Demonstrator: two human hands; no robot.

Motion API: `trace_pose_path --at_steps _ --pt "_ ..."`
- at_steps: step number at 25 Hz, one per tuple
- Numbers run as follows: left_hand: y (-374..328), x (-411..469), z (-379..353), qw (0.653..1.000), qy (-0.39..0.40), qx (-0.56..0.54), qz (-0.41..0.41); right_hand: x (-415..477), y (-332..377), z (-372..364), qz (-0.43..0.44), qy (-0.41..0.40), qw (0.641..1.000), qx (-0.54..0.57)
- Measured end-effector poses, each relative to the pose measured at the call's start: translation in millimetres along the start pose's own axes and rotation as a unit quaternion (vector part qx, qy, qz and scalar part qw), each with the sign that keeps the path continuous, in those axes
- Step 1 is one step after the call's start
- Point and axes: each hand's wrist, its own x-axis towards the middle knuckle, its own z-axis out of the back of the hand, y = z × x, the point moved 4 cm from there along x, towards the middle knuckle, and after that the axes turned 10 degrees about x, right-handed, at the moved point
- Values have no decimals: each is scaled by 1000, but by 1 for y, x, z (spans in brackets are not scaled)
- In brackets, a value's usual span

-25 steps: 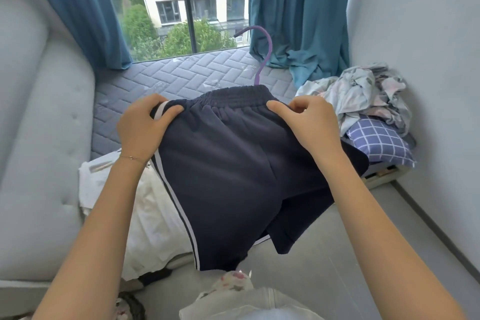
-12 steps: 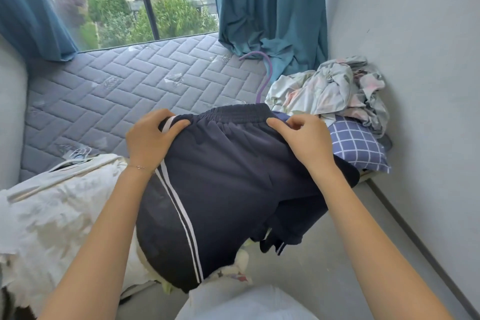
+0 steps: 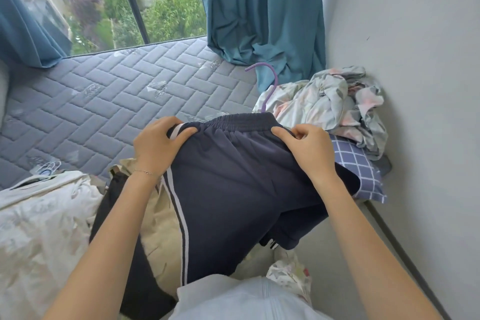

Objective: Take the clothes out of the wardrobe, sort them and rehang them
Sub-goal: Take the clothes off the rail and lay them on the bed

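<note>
Shorts [image 3: 233, 189]: dark navy, held up over the near edge of the mattress [image 3: 117, 91], waistband on top and legs hanging toward the person.
Left hand [image 3: 158, 145]: grips the left end of the waistband, thumb on the front, fingers curled over the top; a thin bracelet [image 3: 145, 171] is on the wrist.
Right hand [image 3: 309, 150]: pinches the right end of the waistband, fingers curled in.
Hanger [image 3: 272, 83]: only a purple hook shows, rising behind the waistband over the mattress's right part – the rest is hidden by the shorts.
In the way: below the shorts, at the mattress's near edge, lie a beige garment [image 3: 161, 228] and a black one [image 3: 140, 280], partly covered by the left forearm.
White cloth [image 3: 39, 228]: faint leaf print, rumpled, on the mattress's near left part.
Crumpled bedding [image 3: 330, 101]: pale floral, heaped at the mattress's right end against the wall [image 3: 415, 86], on top of a blue checked pillow [image 3: 361, 169].
Curtain [image 3: 262, 13]: teal, its hem bunched on the mattress's far right corner.
Textures: the shorts are smooth knit with a gathered elastic waistband and white side stripes – the mattress is grey, quilted in a brick-like pattern.
</note>
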Motion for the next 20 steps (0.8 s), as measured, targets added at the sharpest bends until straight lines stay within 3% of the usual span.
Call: trace_pose_path --at_steps 5,10,14,20 --pt "-57 4 -51 997 -14 13 79 74 -42 42 38 55 998 -1" --pt "-79 -3 -98 987 -32 41 153 127 -81 36 38 112 993 -1" --pt "-49 9 -172 985 20 -6 169 169 -118 -13 16 143 990 -11" --pt "35 58 -290 978 77 54 187 246 -193 -143 -28 173 984 -15"
